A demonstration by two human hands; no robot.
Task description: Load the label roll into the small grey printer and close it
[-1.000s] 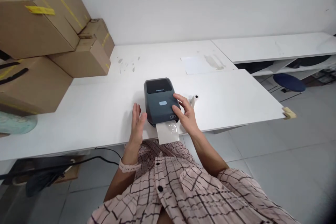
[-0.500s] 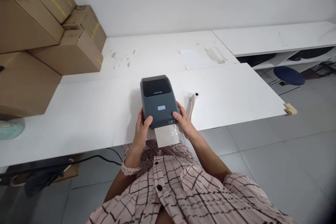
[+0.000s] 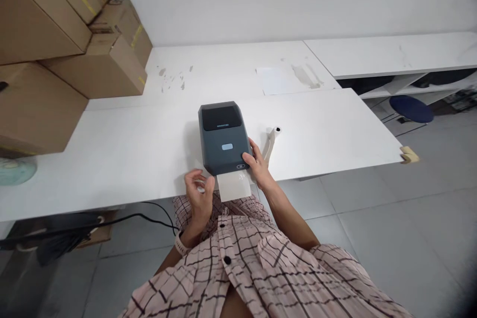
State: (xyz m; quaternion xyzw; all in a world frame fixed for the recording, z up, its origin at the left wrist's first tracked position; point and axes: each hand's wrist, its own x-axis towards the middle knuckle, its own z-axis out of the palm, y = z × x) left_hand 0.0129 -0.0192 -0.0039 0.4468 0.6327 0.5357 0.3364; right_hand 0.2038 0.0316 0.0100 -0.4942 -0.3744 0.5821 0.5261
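Note:
A dark blue-grey label printer [image 3: 224,141] rests on the white table near its front edge. From its front a pale strip of label paper [image 3: 234,186] sticks out past the table edge. My right hand [image 3: 258,165] grips the printer's front right corner, thumb on top and fingers along the side. Just off the front left corner is my left hand [image 3: 200,196], empty, with its fingers curled and apart from the thumb. To the right of the printer lies a small paper roll [image 3: 276,131] with its loose end trailing toward my right hand.
Cardboard boxes [image 3: 112,67] are stacked at the left, with a roll of clear tape [image 3: 17,171] by them. A white sheet [image 3: 271,81] lies at the back of the table [image 3: 149,159]. A blue stool [image 3: 411,109] stands at the right; black cables hang below.
My left hand has let go of the printer's left side and moved down and slightly left of it. My right hand keeps its hold.

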